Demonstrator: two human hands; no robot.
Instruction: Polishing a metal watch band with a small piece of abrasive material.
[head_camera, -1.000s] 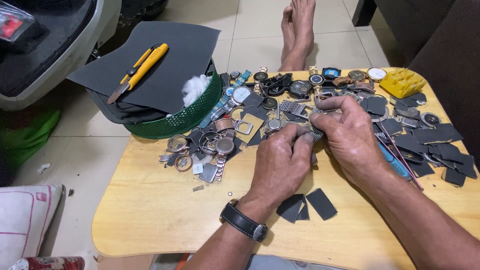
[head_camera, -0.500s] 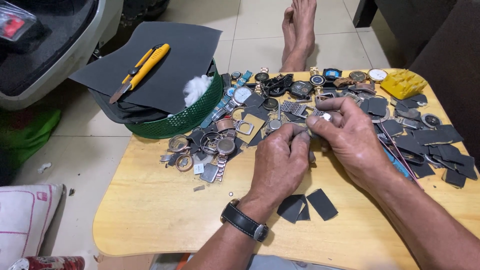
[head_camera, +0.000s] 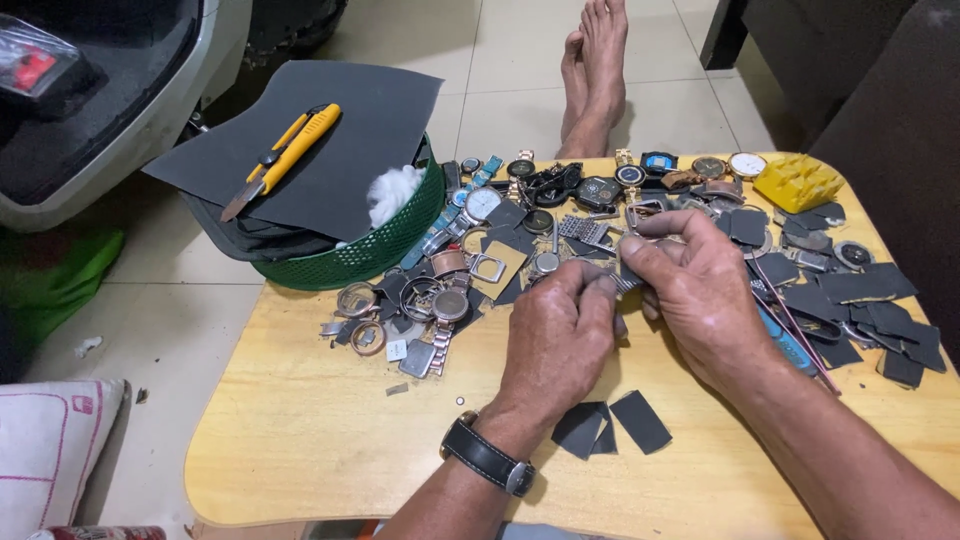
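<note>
Nearest on the wooden desk (head_camera: 300, 440) lay dark sandpaper scraps (head_camera: 610, 425), just before the hands. The left hand (head_camera: 555, 345) and right hand (head_camera: 700, 300) met above them — each grip pinching one small metal watch part (head_camera: 625, 282) between fingertips. Beyond the hands spread watch cases and bands (head_camera: 440, 300); farther left, a green basket (head_camera: 370, 255) bore a dark sheet and a yellow utility knife (head_camera: 290, 155).

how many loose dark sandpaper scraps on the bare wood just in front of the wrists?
3, overlapping in one cluster: a dark scrap nearest the left hand, a sliver tucked behind it, and a larger scrap rightmost. More could lie hidden under the forearms.
</note>
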